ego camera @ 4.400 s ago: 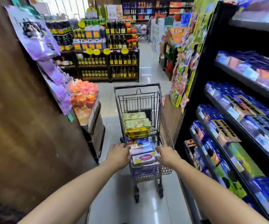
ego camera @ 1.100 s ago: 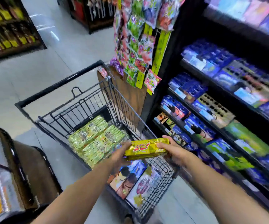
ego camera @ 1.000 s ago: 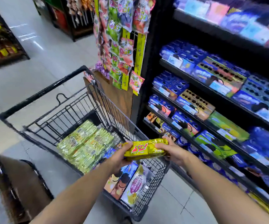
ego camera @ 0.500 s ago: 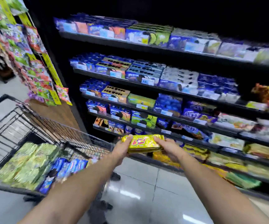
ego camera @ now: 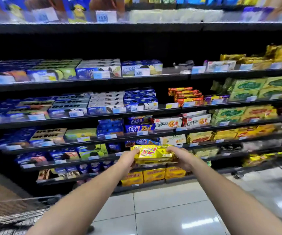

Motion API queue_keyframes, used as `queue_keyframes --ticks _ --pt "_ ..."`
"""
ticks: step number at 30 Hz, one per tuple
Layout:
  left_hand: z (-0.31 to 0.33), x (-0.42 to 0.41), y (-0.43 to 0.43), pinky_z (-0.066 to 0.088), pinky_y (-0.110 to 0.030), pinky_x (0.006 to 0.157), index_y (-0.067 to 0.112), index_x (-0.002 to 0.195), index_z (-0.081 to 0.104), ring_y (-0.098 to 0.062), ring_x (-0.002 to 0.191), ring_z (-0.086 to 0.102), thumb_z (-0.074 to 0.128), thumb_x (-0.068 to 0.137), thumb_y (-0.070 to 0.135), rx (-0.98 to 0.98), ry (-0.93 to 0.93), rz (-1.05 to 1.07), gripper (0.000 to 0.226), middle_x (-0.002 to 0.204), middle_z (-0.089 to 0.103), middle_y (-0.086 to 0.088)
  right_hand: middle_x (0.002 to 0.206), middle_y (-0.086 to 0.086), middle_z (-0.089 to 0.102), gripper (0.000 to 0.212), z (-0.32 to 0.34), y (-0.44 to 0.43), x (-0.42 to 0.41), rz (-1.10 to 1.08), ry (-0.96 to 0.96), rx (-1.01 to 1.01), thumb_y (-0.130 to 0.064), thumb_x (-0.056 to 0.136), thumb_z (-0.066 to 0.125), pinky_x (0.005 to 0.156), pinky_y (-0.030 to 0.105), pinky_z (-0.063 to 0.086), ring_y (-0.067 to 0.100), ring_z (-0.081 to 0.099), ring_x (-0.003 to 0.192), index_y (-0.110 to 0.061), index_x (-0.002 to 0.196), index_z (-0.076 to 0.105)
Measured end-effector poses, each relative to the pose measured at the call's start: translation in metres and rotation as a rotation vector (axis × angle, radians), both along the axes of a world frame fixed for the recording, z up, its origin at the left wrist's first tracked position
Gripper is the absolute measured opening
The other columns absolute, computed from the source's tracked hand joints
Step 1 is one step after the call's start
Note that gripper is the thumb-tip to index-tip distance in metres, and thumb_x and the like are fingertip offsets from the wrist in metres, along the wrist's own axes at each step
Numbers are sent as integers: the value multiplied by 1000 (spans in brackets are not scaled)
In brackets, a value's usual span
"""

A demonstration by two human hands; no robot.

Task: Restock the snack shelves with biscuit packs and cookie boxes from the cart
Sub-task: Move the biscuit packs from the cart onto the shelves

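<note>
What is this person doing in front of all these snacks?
A person is restocking a store's snack shelves. Both hands grip one yellow biscuit pack, the left hand at one end and the right hand at the other, holding it out toward the lower shelves. It is not on a shelf yet. Similar yellow packs sit on the bottom shelf just below. The cart shows at the lower left edge.

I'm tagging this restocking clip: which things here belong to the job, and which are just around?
Job: yellow biscuit pack, gripped by left hand and right hand; snack shelves; cart.
Just around: price tags; floor tiles.
</note>
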State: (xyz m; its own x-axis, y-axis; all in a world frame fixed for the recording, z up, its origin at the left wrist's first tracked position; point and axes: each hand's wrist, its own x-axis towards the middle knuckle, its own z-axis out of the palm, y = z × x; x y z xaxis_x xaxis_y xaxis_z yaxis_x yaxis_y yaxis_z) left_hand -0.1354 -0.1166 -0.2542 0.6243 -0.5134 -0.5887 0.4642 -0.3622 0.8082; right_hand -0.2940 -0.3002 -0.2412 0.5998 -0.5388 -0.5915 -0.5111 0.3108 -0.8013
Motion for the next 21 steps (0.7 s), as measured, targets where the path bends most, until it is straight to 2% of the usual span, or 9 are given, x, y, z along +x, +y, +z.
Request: queue_keyframes --ticks 3,6,8,10,13,17,18,20,21 --pt "6 3 -39 50 -41 97 10 117 66 -28 106 64 65 96 37 -6 -49 -105 34 117 70 -10 135 8 56 36 9 -28 -22 -68 -14 -41 -35 85 72 112 49 40 29 52 126 -13 113 69" --pt "15 1 -80 47 -47 104 8 129 60 -28 118 61 64 96 39 -57 -55 -228 46 128 66 -12 145 9 52 62 18 -56 -43 -184 -64 -71 -36 83 77 111 53 41 31 49 132 -11 136 56" --pt "23 -3 -107 39 -49 112 8 125 63 -29 122 58 64 96 37 -94 -70 -294 41 127 67 -10 148 8 49 78 27 -75 -56 -258 -83 -117 -36 81 81 113 52 40 31 46 134 -10 146 45" --pt "31 -9 -133 39 -49 112 9 112 67 -28 117 61 64 97 33 -118 -86 -345 29 115 73 -8 147 7 49 83 35 -92 -68 -297 -103 -156 -36 81 82 113 51 39 30 46 134 -11 149 42" --pt "42 -23 -169 47 -38 95 14 98 66 -21 97 66 64 98 28 -143 -105 -394 14 95 77 -2 145 7 53 82 44 -115 -87 -339 -118 -201 -40 85 77 113 51 40 33 51 132 -10 151 39" --pt "55 -44 -218 50 -21 66 13 100 62 -10 77 66 63 96 20 -166 -168 -449 7 88 73 0 146 13 52 74 61 -150 -110 -331 -84 -295 -47 91 68 111 46 39 32 55 126 -7 149 42" --pt "59 -49 -231 50 -21 68 11 102 62 -10 78 66 63 96 19 -174 -187 -468 11 91 72 -1 147 14 51 74 65 -159 -116 -327 -74 -321 -48 92 66 108 45 40 29 55 122 -6 148 42" --pt "73 -60 -256 51 -30 92 9 114 61 -16 99 66 64 95 20 -176 -199 -507 22 109 71 -2 150 14 47 77 74 -180 -128 -345 -70 -353 -47 93 65 104 44 42 27 52 119 -7 152 37" --pt "80 -66 -270 50 -34 99 9 116 62 -18 105 66 64 96 19 -184 -202 -516 22 113 72 -3 152 12 45 79 79 -191 -135 -357 -73 -364 -47 93 66 108 45 41 29 51 125 -9 154 34"
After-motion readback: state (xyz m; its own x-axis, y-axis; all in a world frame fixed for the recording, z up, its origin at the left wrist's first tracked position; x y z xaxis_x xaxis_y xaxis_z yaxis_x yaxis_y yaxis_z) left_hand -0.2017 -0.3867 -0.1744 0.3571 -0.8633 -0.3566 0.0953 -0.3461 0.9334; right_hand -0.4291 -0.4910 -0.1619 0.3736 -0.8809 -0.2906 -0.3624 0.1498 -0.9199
